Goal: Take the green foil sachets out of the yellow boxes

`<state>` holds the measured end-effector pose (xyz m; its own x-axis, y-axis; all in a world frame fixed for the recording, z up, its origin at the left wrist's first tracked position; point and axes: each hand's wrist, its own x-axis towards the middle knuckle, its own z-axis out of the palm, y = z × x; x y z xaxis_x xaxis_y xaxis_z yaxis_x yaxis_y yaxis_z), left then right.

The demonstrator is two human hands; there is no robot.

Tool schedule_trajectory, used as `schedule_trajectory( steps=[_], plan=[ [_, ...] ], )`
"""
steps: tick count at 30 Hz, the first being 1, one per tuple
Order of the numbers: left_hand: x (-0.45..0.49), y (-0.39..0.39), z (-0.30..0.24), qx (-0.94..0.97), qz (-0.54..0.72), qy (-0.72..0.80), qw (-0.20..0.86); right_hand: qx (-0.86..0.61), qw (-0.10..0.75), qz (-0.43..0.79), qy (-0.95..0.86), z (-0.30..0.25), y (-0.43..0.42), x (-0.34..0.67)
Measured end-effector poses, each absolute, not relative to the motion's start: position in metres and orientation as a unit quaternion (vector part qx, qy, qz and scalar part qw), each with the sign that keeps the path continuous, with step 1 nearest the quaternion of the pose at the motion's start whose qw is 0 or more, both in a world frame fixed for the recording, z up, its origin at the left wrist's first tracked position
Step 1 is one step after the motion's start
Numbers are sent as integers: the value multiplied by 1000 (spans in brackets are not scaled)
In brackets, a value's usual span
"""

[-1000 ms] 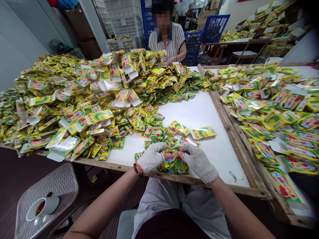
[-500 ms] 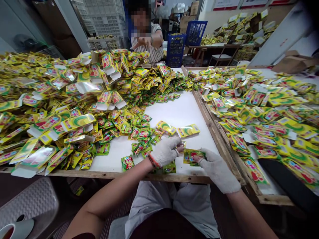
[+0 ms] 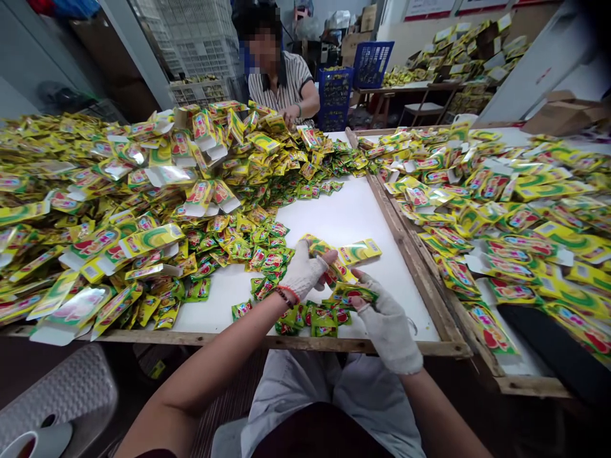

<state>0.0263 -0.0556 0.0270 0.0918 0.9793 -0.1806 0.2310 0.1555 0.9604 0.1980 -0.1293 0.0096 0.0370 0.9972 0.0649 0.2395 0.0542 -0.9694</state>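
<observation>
My left hand (image 3: 301, 272), in a white fingertip-less glove, is closed on a small yellow carton (image 3: 341, 270) over the white tabletop. My right hand (image 3: 389, 327), gloved the same way, pinches green sachets (image 3: 352, 294) just in front of that carton; how many is unclear. Another yellow carton (image 3: 360, 251) lies flat right behind the held one. Several loose green sachets (image 3: 324, 320) lie below my hands near the table's front edge.
A heap of yellow cartons and sachets (image 3: 153, 165) covers the table's left side. Beyond a wooden divider (image 3: 405, 242), more cartons (image 3: 520, 216) are spread beside a dark phone-like object (image 3: 548, 350). A co-worker (image 3: 281, 83) sits across. A cup (image 3: 45, 439) rests on a stool at lower left.
My left hand has moved up and taken hold of a carton from the tabletop. My right hand has shifted left with the green sachets. The co-worker's raised hand has come down to the heap.
</observation>
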Motion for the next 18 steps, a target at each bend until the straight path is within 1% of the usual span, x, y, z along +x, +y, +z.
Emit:
schedule_trajectory(
  steps=[1, 2, 3, 5, 7, 9, 11, 12, 15, 16, 18],
  plan=[
    [22, -61, 26, 532, 358, 564, 519, -567, 456, 393, -562, 10, -127, 192],
    [16, -67, 27, 547, 356, 569, 499, -582, 448, 385, -560, 10, -125, 189],
    [10, -74, 29, 581, 361, 575, 448, -590, 438, 387, -557, 11, -122, 188],
    [-3, -86, 36, 687, 356, 564, 288, -582, 418, 414, -562, 13, -117, 191],
    [-13, -96, 45, 794, 293, 512, 147, -554, 399, 463, -566, 16, -114, 196],
    [-17, -102, 51, 861, 197, 460, 86, -534, 385, 500, -563, 19, -113, 199],
    [-16, -105, 51, 874, 137, 459, 81, -542, 397, 499, -548, 21, -114, 199],
    [-15, -106, 50, 865, 127, 477, 93, -557, 416, 476, -538, 22, -115, 199],
    [-11, -108, 41, 815, 142, 543, 143, -604, 473, 378, -519, 20, -117, 197],
    [-11, -109, 38, 804, 151, 554, 156, -613, 478, 353, -521, 19, -118, 197],
    [-12, -112, 33, 798, 165, 556, 165, -625, 462, 329, -537, 15, -119, 199]
  ],
)
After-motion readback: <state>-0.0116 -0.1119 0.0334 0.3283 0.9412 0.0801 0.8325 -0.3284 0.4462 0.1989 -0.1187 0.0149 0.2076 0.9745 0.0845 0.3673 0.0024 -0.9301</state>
